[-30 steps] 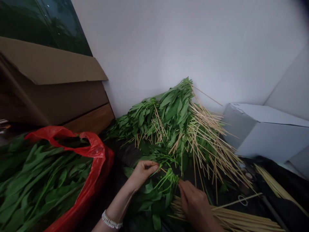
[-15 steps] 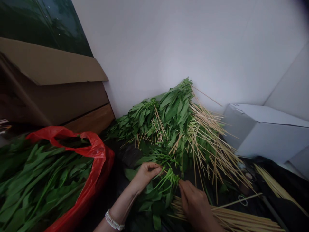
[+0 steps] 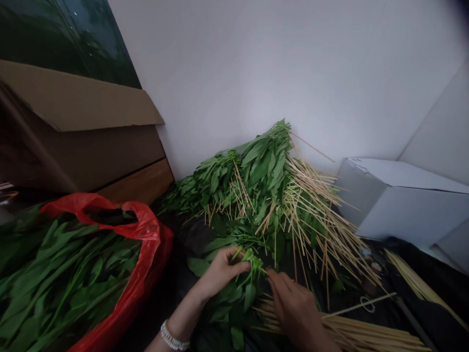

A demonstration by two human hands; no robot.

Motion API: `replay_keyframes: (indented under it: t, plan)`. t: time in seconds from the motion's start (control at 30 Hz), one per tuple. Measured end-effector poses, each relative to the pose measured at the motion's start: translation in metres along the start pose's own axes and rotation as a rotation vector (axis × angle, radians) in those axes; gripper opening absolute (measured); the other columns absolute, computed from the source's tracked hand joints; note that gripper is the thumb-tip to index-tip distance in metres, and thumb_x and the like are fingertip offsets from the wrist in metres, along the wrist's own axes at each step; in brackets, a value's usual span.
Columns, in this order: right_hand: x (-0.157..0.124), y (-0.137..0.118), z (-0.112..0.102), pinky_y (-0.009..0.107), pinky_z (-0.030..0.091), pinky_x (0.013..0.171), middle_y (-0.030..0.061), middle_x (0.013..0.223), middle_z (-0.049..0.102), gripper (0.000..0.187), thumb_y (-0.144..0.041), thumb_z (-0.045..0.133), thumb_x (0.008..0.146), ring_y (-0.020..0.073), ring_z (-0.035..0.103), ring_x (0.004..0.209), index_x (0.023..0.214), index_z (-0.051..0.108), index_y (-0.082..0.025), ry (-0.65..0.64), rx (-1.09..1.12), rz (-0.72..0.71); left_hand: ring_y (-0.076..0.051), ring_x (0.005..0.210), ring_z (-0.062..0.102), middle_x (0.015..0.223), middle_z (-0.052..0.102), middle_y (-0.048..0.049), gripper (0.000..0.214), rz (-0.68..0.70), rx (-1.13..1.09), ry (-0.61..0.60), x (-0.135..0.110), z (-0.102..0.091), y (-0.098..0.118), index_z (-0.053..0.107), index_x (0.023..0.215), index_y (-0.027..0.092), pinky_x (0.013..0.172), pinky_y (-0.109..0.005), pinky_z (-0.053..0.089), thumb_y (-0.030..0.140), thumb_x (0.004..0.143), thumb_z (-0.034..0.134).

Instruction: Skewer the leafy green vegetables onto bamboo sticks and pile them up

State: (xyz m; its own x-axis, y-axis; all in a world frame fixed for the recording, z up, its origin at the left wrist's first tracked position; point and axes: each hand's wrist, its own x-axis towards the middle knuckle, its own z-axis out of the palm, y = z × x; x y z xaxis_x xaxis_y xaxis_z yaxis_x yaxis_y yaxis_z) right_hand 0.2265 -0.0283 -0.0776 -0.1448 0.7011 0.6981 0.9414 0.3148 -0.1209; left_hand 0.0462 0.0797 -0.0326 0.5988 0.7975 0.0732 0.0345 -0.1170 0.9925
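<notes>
My left hand [image 3: 220,270] is closed in a pinch around the stem ends of a small bunch of green leaves [image 3: 246,282], with a bead bracelet on its wrist. My right hand [image 3: 293,308] sits just right of the bunch, fingers curled, fingertips touching the stem ends; what it holds, if anything, I cannot make out. Under my right hand lies a bundle of bamboo skewers [image 3: 351,332]. Behind the hands rises a big pile of skewered leaves [image 3: 271,190], sticks fanning out to the right.
A red plastic bag [image 3: 146,244] full of loose green leaves lies at the left. A brown cardboard box [image 3: 84,132] stands behind it. A white box [image 3: 399,195] sits at the right against the white wall. More skewers [image 3: 421,283] lie at the far right.
Both hands have drawn closer together. My left hand has gathered the leaf stems and lifted them slightly; my right hand has shifted a little left and up to meet them.
</notes>
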Motion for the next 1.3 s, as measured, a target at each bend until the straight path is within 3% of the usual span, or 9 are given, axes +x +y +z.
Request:
replay_keyframes:
  t: [0.2, 0.47, 0.77, 0.97, 1.13, 1.3]
  plan:
    - [0.003, 0.011, -0.007, 0.023, 0.042, 0.06, 0.0046, 0.078, 0.063, 0.029, -0.015, 0.034, 0.094, 0.0123, 0.06, 0.062, 0.11, 0.058, -0.013, 0.048, -0.133, 0.015, -0.016, 0.073, 0.058, 0.079, 0.067, -0.003, 0.031, 0.072, -0.055, 0.226, 0.006, -0.021, 0.0, 0.065, 0.085, 0.014, 0.071, -0.024, 0.045, 0.043, 0.077, 0.069]
    - [0.004, 0.02, -0.01, 0.024, 0.043, 0.061, 0.0048, 0.081, 0.063, 0.028, -0.017, 0.034, 0.096, 0.013, 0.061, 0.065, 0.109, 0.058, -0.015, 0.065, -0.141, 0.028, -0.018, 0.077, 0.061, 0.085, 0.069, -0.005, 0.036, 0.092, -0.125, 0.285, 0.006, -0.033, 0.001, 0.065, 0.094, 0.015, 0.073, -0.026, 0.046, 0.045, 0.077, 0.068]
    - [0.008, 0.024, -0.015, 0.02, 0.044, 0.061, 0.0024, 0.074, 0.062, 0.035, -0.006, 0.033, 0.089, 0.0108, 0.06, 0.064, 0.111, 0.059, -0.015, 0.102, -0.138, -0.114, -0.014, 0.064, 0.059, 0.071, 0.065, -0.0018, 0.033, 0.043, -0.228, 0.414, 0.003, -0.041, 0.002, 0.066, 0.078, 0.014, 0.062, -0.022, 0.045, 0.041, 0.064, 0.08]
    - [0.014, 0.023, -0.026, 0.019, 0.047, 0.061, 0.0024, 0.074, 0.064, 0.04, -0.003, 0.033, 0.085, 0.0101, 0.061, 0.062, 0.111, 0.06, -0.017, 0.13, -0.123, -0.169, -0.01, 0.059, 0.058, 0.069, 0.065, 0.0003, 0.032, -0.01, -0.377, 0.409, 0.0, -0.039, 0.008, 0.068, 0.079, 0.015, 0.06, -0.021, 0.046, 0.034, 0.059, 0.084]
    - [0.019, 0.025, -0.038, 0.018, 0.049, 0.058, 0.0038, 0.078, 0.066, 0.039, -0.003, 0.031, 0.084, 0.0103, 0.064, 0.062, 0.108, 0.06, -0.016, 0.078, -0.108, -0.196, -0.011, 0.058, 0.059, 0.07, 0.066, -0.0006, 0.03, -0.025, -0.489, 0.347, 0.001, -0.039, 0.007, 0.066, 0.08, 0.015, 0.06, -0.022, 0.046, 0.039, 0.067, 0.079]
    - [0.017, 0.033, -0.045, 0.019, 0.053, 0.061, 0.0053, 0.083, 0.069, 0.032, -0.009, 0.033, 0.089, 0.0125, 0.067, 0.068, 0.106, 0.059, -0.017, 0.061, -0.076, -0.162, -0.013, 0.063, 0.06, 0.071, 0.066, -0.0015, 0.036, 0.047, -0.376, 0.267, 0.003, -0.042, 0.004, 0.063, 0.078, 0.014, 0.064, -0.023, 0.048, 0.046, 0.067, 0.077]
